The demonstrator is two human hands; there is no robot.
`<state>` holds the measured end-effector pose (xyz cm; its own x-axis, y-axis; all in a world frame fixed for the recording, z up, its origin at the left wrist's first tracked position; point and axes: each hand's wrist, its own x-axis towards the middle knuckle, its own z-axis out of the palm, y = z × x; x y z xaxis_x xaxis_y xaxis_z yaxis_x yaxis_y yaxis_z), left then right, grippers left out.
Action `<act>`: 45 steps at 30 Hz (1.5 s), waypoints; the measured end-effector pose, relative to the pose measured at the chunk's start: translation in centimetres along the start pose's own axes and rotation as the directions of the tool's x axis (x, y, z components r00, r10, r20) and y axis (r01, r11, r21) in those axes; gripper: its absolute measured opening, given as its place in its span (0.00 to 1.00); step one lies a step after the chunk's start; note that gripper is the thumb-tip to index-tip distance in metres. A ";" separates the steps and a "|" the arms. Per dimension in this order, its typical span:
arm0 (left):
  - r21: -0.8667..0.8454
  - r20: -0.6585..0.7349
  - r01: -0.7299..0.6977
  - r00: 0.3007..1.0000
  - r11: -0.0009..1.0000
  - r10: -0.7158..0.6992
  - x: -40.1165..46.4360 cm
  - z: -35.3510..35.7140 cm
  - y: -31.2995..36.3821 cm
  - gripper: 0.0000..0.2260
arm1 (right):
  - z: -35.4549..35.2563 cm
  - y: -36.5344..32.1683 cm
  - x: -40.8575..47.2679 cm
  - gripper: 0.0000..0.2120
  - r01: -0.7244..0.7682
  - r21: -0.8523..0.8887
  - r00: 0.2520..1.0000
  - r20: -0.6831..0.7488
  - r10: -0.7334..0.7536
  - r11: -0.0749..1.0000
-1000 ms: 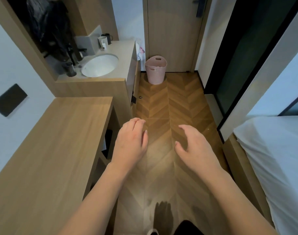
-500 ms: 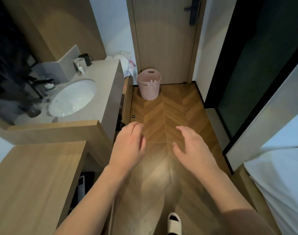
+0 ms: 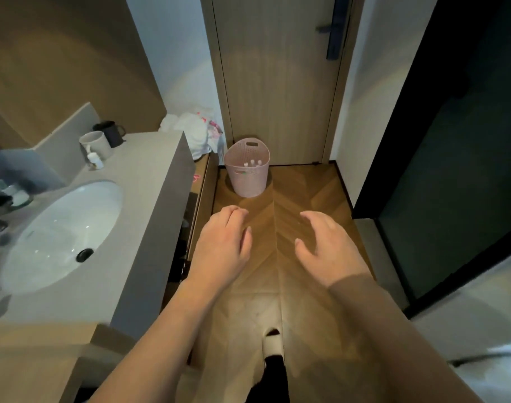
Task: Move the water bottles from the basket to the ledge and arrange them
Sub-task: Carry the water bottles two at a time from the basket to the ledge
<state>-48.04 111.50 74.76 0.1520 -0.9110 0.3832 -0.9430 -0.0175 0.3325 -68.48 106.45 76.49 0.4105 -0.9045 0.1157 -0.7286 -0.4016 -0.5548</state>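
Note:
A pink perforated basket point(image 3: 248, 181) stands on the wooden floor in front of a closed door. Three white bottle caps point(image 3: 252, 163) show just above its near rim; the bottles' bodies are hidden inside. My left hand point(image 3: 222, 245) and my right hand point(image 3: 324, 245) hover side by side over the floor, short of the basket, palms down with fingers loosely spread and nothing in them. The grey vanity counter point(image 3: 149, 199) runs along the left.
A white sink point(image 3: 59, 237) is set in the counter, with two mugs point(image 3: 103, 139) and a small bottle at its back. A crumpled plastic bag point(image 3: 199, 132) lies at the counter's far end. A dark glass partition point(image 3: 452, 170) lines the right side. My slippered foot point(image 3: 273, 344) is below.
The view has advanced down the corridor toward the basket, which now looks larger and closer. The wooden desk slid out of view on the left. Both hands stay empty and spread.

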 end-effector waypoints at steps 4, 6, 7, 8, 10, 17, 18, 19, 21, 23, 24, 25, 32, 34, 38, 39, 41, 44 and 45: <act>-0.015 -0.014 0.018 1.000 1.000 -0.018 10.3 3.5 -3.6 0.13 | 0.1 1.7 10.7 0.25 -0.013 -0.047 1.000 0.001 0.013 0.999; -0.035 -0.014 0.026 1.000 0.999 -0.027 15.3 4.7 -5.1 0.13 | -0.4 2.2 15.7 0.25 -0.009 -0.078 1.000 -0.005 0.008 0.997; -0.041 -0.018 0.021 1.000 0.999 -0.021 17.8 5.3 -5.6 0.13 | -0.6 2.5 18.2 0.25 -0.007 -0.095 1.000 -0.003 0.007 0.995; -0.047 -0.020 0.013 1.000 0.999 -0.014 20.2 6.0 -6.1 0.13 | -0.9 2.9 20.6 0.25 -0.009 -0.105 1.000 -0.007 0.008 0.994; -0.058 -0.016 0.014 1.000 0.998 -0.015 24.7 7.2 -6.9 0.13 | -1.1 3.7 24.9 0.25 -0.017 -0.104 1.000 -0.018 0.015 0.994; -0.064 0.033 0.033 0.999 0.997 -0.031 36.9 12.6 -10.1 0.14 | -0.3 7.8 38.5 0.25 -0.066 -0.041 0.998 0.019 0.067 0.997; -0.053 0.037 0.031 0.999 0.998 -0.029 38.6 13.7 -10.7 0.14 | -0.1 8.5 40.6 0.25 -0.063 -0.035 0.998 0.025 0.064 0.997; -0.041 0.038 0.032 0.999 0.999 -0.031 40.5 14.7 -11.2 0.14 | 0.2 9.3 42.9 0.25 -0.058 -0.030 0.998 0.031 0.059 0.998; -0.018 0.036 0.043 0.998 0.999 -0.042 44.6 16.9 -12.6 0.14 | 0.5 10.7 47.7 0.25 -0.041 -0.021 0.999 0.034 0.041 0.999; 0.005 0.043 0.054 0.998 0.999 -0.054 48.7 18.8 -14.0 0.14 | 0.6 11.9 52.8 0.25 -0.019 -0.014 0.999 0.032 0.020 1.000; 0.015 0.047 0.059 0.997 0.998 -0.059 50.9 19.6 -14.7 0.14 | 0.5 12.4 55.5 0.25 -0.015 -0.012 0.999 0.032 0.015 1.000; 0.021 0.048 0.061 0.997 0.998 -0.062 53.1 20.2 -15.3 0.13 | 0.2 12.9 58.1 0.25 -0.013 -0.009 0.999 0.035 0.013 1.000; 0.023 0.029 0.173 0.984 0.985 -0.174 67.3 23.8 -19.5 0.14 | -0.1 15.2 74.4 0.25 0.017 -0.029 0.997 0.078 -0.015 0.999; 0.024 0.043 0.196 0.979 0.980 -0.197 70.0 25.1 -21.3 0.14 | 0.4 15.4 78.4 0.25 0.011 -0.026 0.994 0.106 -0.008 1.000; 0.024 0.054 0.260 0.964 0.965 -0.261 75.7 28.1 -25.1 0.14 | 2.2 16.2 86.0 0.26 0.053 -0.043 0.988 0.150 -0.046 0.998; 0.020 0.057 0.262 0.963 0.965 -0.263 77.5 29.0 -26.2 0.14 | 2.9 16.4 88.2 0.26 0.050 -0.050 0.986 0.165 -0.041 0.997; 0.001 0.066 0.246 0.967 0.969 -0.245 81.0 30.8 -28.2 0.13 | 4.0 16.6 92.6 0.26 0.028 -0.068 0.979 0.202 -0.014 0.997; -0.030 0.085 0.260 0.963 0.965 -0.257 86.2 32.9 -31.5 0.13 | 5.2 16.6 98.9 0.26 0.013 -0.066 0.982 0.187 0.000 0.998; -0.034 0.084 0.275 0.959 0.961 -0.272 87.7 33.5 -32.6 0.13 | 5.6 16.6 100.7 0.26 0.031 -0.078 0.982 0.188 -0.015 0.996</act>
<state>-13.89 18.36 68.70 0.3772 -0.9033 0.2047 -0.8540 -0.2536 0.4543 -36.16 9.55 74.33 0.5172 -0.8552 -0.0325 -0.7564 -0.4391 -0.4849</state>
